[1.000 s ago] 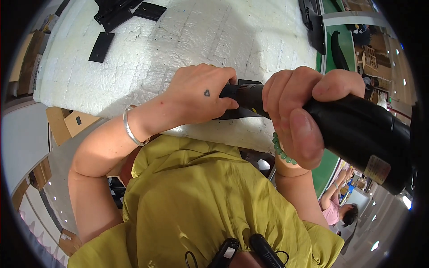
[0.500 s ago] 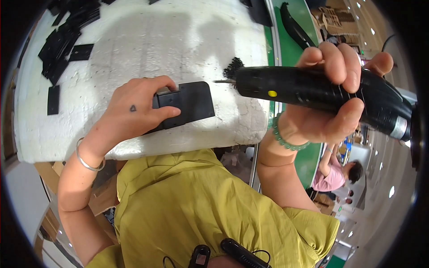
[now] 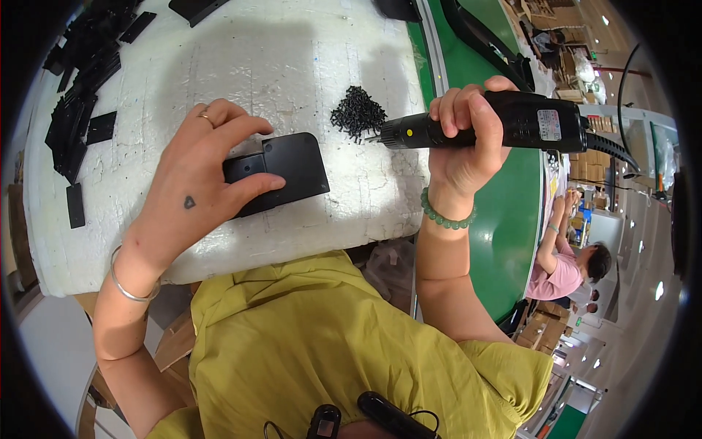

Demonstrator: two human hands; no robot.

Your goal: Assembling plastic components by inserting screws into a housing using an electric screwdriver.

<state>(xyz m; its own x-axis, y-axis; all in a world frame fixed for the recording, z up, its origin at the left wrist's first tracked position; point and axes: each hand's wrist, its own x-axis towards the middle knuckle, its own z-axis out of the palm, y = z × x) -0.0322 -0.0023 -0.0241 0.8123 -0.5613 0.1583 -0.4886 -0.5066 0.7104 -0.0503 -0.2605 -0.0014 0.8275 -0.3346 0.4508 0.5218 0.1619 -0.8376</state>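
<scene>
On the white work surface lies a flat black plastic part (image 3: 298,167) with one rounded corner and a small recessed section with a hole. My left hand (image 3: 186,179) grips it from the left, thumb across its top and fingers along the far edge. In my right hand (image 3: 468,135) is a black electric screwdriver (image 3: 526,121), held level with the fingers wrapped round its body. Its bit points left, at the lower right edge of a pile of small black screws (image 3: 357,111). Whether a screw sits on the bit is too small to tell.
Several black plastic pieces (image 3: 80,110) are heaped along the left side, with a small black strip (image 3: 76,205) below them. Another black piece (image 3: 196,9) lies at the far edge. To the right runs a green surface (image 3: 475,256); beyond it is a person in pink (image 3: 559,274).
The screwdriver has moved down, away from the camera, and its bit is now at the screw pile. My left hand and the black part have shifted slightly left in the picture.
</scene>
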